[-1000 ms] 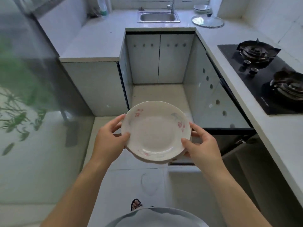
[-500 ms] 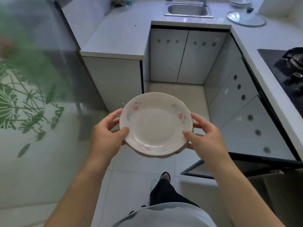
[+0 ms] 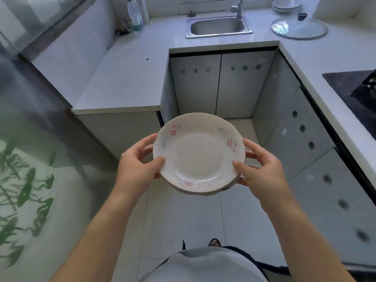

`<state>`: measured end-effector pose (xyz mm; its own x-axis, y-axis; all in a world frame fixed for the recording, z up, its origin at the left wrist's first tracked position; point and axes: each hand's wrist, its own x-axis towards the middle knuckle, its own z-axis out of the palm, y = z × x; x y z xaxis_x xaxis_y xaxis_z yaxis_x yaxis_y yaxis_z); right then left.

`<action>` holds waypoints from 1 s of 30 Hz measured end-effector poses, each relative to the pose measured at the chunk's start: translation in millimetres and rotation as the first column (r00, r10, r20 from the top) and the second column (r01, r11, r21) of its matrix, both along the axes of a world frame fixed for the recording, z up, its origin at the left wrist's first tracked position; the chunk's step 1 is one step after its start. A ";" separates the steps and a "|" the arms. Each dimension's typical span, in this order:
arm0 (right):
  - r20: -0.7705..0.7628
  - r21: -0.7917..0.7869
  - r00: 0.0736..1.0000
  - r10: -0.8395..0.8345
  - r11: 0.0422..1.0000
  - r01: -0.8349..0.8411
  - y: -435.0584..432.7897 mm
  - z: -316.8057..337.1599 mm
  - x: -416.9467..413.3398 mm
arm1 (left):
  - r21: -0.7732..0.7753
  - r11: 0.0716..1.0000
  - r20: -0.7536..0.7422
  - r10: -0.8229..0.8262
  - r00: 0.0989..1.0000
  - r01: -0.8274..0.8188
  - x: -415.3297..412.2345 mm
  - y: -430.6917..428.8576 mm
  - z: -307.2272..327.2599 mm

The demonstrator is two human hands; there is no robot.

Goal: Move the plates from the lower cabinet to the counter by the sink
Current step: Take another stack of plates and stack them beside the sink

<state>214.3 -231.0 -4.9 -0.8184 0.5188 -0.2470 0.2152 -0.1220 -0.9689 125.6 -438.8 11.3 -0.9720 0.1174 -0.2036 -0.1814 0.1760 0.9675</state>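
1. Your left hand [image 3: 135,167] grips the left rim of the plates [image 3: 198,153]: the thumb lies over the top of the rim and the other fingers curl underneath
2. Your right hand [image 3: 262,169] does the same on the right rim, thumb on top and fingers curled below; each hand is closed narrowly on the rim and holds nothing else
3. The plates hang in the air, roughly level, above the floor [image 3: 183,216] in front of your body. The top one is white with pink flowers, and a second rim shows just under its near edge
4. The counter [image 3: 126,78] lies ahead, with the sink [image 3: 218,27] set in by its far edge, well apart from the plates
5. Right of the sink, a glass lid [image 3: 299,28] and stacked bowls [image 3: 285,6] sit near the counter's far right corner
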 end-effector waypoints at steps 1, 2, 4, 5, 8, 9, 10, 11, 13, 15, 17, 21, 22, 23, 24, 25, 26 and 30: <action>-0.002 0.002 1.000 -0.008 1.000 0.008 6.6 -0.6 -11.5 | -0.012 1.000 -0.008 -0.001 1.000 0.001 -10.5 8.5 1.2; -0.003 0.001 1.000 -0.014 1.000 0.014 12.5 -2.7 -22.1 | -0.022 1.000 -0.013 0.004 1.000 -0.005 -21.0 15.2 0.4; 0.010 -0.006 1.000 -0.020 1.000 0.020 21.2 -8.1 -44.6 | -0.046 0.999 -0.011 0.004 1.000 -0.004 -44.7 26.6 -0.7; 0.018 -0.011 1.000 -0.017 1.000 0.017 20.8 -7.4 -49.0 | -0.054 0.999 -0.006 0.005 1.000 -0.005 -49.1 28.4 2.4; 0.037 -0.030 0.998 -0.049 0.998 0.050 36.5 -11.5 -84.4 | -0.050 0.998 -0.004 -0.026 1.000 0.026 -92.2 45.4 -1.7; 0.035 -0.023 0.998 -0.045 0.999 0.046 39.8 -10.6 -91.5 | -0.047 0.998 -0.013 -0.035 0.999 0.034 -100.8 50.0 -2.0; 0.039 -0.018 0.998 -0.059 0.998 0.059 46.5 -11.6 -103.9 | -0.048 0.998 -0.014 -0.047 0.999 0.046 -115.5 57.7 -5.1; 0.047 -0.012 0.996 -0.082 0.997 0.082 54.6 -12.7 -119.0 | -0.049 0.997 -0.007 -0.061 0.998 0.061 -133.3 65.9 -9.3; 0.059 0.011 0.991 -0.121 0.993 0.121 68.9 -12.0 -149.6 | -0.046 0.993 0.011 -0.108 0.994 0.108 -171.7 84.7 -16.9; 0.054 0.028 0.984 -0.170 0.985 0.168 84.4 -10.4 -180.9 | -0.025 0.986 0.008 -0.165 0.986 0.165 -212.0 106.0 -19.9; 0.056 0.041 0.975 -0.215 0.976 0.213 98.9 -4.4 -211.7 | -0.015 0.977 -0.004 -0.211 0.978 0.211 -251.0 125.7 -16.1; 0.030 0.043 0.963 -0.266 0.963 0.265 124.4 12.7 -270.8 | -0.007 0.960 -0.060 -0.280 0.958 0.280 -323.3 157.9 0.8; 0.017 0.040 0.959 -0.282 0.959 0.281 130.2 16.7 -283.5 | -0.001 0.954 -0.072 -0.299 0.951 0.300 -339.8 166.0 4.8; 0.006 0.041 0.955 -0.298 0.954 0.297 136.2 19.6 -295.1 | 0.000 0.947 -0.084 -0.321 0.943 0.322 -355.3 174.3 7.7; -0.001 0.045 0.949 -0.314 0.948 0.314 142.3 21.5 -305.2 | -0.006 0.940 -0.097 -0.341 0.935 0.342 -369.5 182.9 9.4; -0.007 0.046 0.944 -0.330 0.943 0.330 148.3 23.6 -313.5 | -0.012 0.931 -0.106 -0.364 0.926 0.364 -382.0 191.7 11.2; -0.011 0.045 0.938 -0.347 0.937 0.347 154.9 25.5 -320.9 | -0.013 0.922 -0.112 -0.386 0.916 0.387 -393.0 201.4 13.7; -0.009 0.058 0.909 -0.418 0.907 0.418 188.9 33.2 -343.5 | -0.004 0.891 -0.123 -0.452 0.884 0.455 -427.9 247.0 18.1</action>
<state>-129.2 -42.1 28.4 -0.5229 0.8263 -0.2092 0.1604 -0.1457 -0.9762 -302.2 -191.8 29.4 -0.8283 0.5542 -0.0830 0.0274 0.1879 0.9818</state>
